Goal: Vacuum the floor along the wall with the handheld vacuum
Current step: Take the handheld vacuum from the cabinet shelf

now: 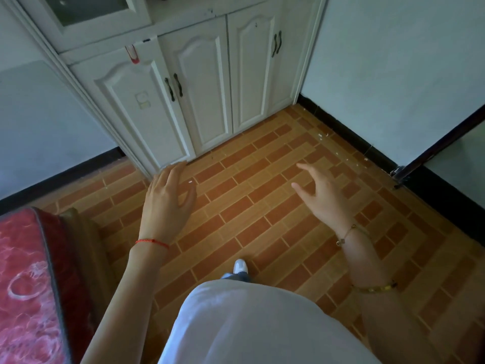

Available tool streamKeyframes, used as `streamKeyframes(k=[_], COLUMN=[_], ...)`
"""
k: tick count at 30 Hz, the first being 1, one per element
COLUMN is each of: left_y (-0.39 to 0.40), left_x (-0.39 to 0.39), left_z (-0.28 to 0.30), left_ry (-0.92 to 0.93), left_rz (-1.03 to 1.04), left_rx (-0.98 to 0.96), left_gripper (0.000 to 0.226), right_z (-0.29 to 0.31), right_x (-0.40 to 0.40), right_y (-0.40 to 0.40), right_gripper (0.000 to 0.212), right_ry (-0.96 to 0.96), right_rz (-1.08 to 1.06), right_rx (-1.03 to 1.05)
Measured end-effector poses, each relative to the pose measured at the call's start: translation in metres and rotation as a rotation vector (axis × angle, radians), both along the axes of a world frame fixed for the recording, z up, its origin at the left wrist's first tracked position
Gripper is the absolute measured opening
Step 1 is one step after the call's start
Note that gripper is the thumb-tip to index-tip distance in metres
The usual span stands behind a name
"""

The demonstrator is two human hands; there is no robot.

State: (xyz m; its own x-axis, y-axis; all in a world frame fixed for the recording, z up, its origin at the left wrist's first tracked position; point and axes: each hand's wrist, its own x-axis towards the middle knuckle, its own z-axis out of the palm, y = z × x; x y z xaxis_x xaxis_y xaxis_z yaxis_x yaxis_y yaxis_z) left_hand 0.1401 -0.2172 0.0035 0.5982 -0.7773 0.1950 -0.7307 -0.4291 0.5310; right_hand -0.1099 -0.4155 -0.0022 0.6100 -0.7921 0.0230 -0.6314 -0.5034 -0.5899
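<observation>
No handheld vacuum is in view. My left hand (168, 198) hovers over the brick-patterned tile floor (262, 206), fingers apart, holding nothing, a red string on its wrist. Held out at about the same height, my right hand (321, 193) is also spread and empty, with bracelets on the wrist and forearm. Small white crumbs (324, 134) lie scattered on the floor beside the black baseboard (349, 135) of the right wall, and one white fleck (190, 182) lies near my left hand.
A white cabinet (199, 88) with dark door handles fills the corner ahead. A red patterned mattress (26, 285) on a dark frame stands at the lower left. A dark door edge with a hinge (401, 172) juts out at the right wall. My shoe (240, 266) points forward.
</observation>
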Motion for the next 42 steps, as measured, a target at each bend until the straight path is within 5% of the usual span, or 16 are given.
streamKeyframes(k=[21, 32, 42], left_y=[-0.302, -0.450, -0.512], left_x=[0.169, 0.241, 0.308], left_z=[0.000, 0.020, 0.022], left_ry=[0.008, -0.005, -0.026], left_rz=[-0.022, 0.194, 0.380], left_rx=[0.013, -0.052, -0.061], left_gripper=[0.050, 0.050, 0.052], right_z=[-0.016, 0.015, 0.013], right_x=[0.172, 0.297, 0.422], right_y=[-0.292, -0.509, -0.596], right_gripper=[0.050, 0.047, 0.047], right_ry=[-0.022, -0.039, -0.102], right_rz=[-0.010, 0.204, 0.443], right_rx=[0.056, -0.063, -0.055])
